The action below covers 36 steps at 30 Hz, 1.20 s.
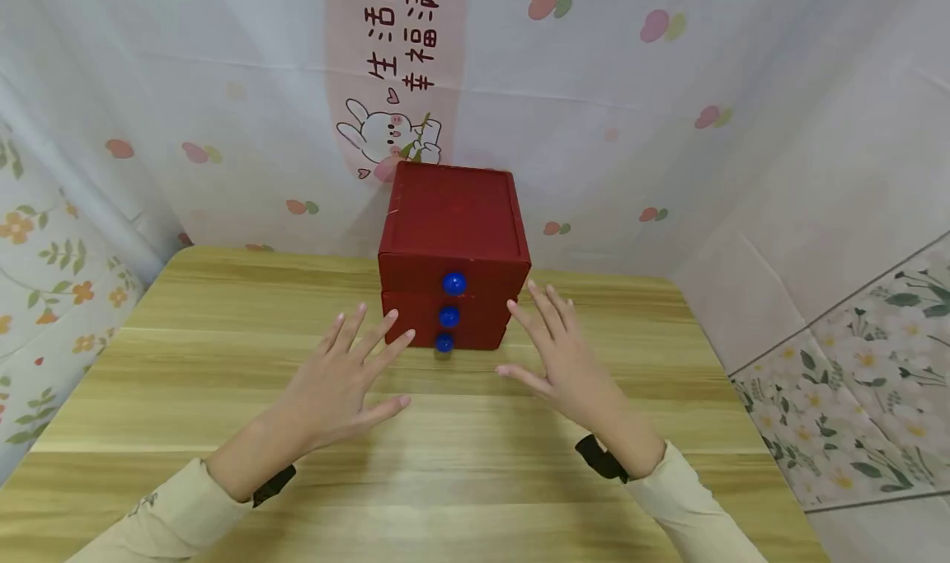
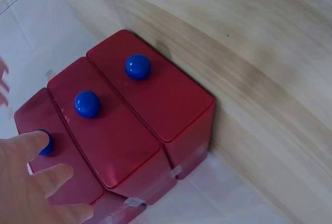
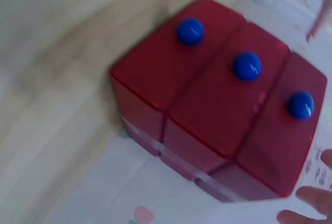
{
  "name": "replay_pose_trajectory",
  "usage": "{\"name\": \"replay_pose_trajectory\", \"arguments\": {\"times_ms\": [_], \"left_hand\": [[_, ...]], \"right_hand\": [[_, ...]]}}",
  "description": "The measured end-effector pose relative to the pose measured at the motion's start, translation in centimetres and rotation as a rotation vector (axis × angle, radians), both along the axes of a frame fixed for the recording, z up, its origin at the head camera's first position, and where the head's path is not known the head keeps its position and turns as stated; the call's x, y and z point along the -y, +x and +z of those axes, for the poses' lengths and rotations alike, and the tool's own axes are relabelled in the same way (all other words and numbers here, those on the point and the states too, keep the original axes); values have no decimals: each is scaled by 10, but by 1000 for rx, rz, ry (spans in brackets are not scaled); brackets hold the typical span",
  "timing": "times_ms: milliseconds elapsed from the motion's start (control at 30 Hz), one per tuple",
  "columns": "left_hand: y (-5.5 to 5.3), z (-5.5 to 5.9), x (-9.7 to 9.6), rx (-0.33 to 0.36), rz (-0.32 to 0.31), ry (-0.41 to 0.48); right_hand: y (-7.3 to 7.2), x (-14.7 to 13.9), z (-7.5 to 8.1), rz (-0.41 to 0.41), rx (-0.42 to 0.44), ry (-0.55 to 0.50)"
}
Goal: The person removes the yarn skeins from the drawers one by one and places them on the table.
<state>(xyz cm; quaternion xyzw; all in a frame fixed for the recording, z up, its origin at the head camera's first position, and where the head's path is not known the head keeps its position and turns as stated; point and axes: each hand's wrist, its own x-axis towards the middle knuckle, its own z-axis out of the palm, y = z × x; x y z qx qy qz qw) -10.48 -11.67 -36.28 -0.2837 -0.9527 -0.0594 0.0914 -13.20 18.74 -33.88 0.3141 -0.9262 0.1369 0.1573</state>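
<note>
A red box of three stacked drawers (image 1: 456,213) stands toward the back of the table, its front facing me. Each drawer front carries one round blue knob (image 1: 454,283); all three drawers look closed. My left hand (image 1: 337,386), fingers spread and straight, hovers in front of the box's left side. On the other side, my right hand (image 1: 560,361) is likewise spread, its fingertips near the box's right edge in the head view. Neither hand holds anything. In the left wrist view, the left fingers (image 2: 49,180) overlap the top drawer and its knob (image 2: 45,143).
The wood-grain table (image 1: 445,480) spreads out around the box. Behind it hangs a white curtain (image 1: 594,134) printed with fruit, a rabbit and lettering. Floral cloth (image 1: 52,299) borders the left side, and more flower-patterned covering (image 1: 868,382) lines the right.
</note>
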Motion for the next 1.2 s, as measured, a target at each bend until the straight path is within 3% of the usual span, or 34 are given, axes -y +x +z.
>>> {"name": "replay_pose_trajectory", "arguments": {"times_ms": [200,300,467,600,833,1200], "left_hand": [[-2,3,-2,-14,-7,12],[-3,4,-3,-23,-14,20],[-6,7,-7,-37,-26,44],[-9,10,-9,-54,-28,85],[-16,13,-12,-122,-33,181],[-24,13,-17,-141,-1,353]], "right_hand": [[-41,-4,33,-48,53,-295],[-66,-4,49,-101,166,-382],[-104,2,67,-204,417,-418],[-127,13,71,-281,534,-363],[-146,33,63,-373,617,-318],[-154,43,54,-463,508,-298]]}}
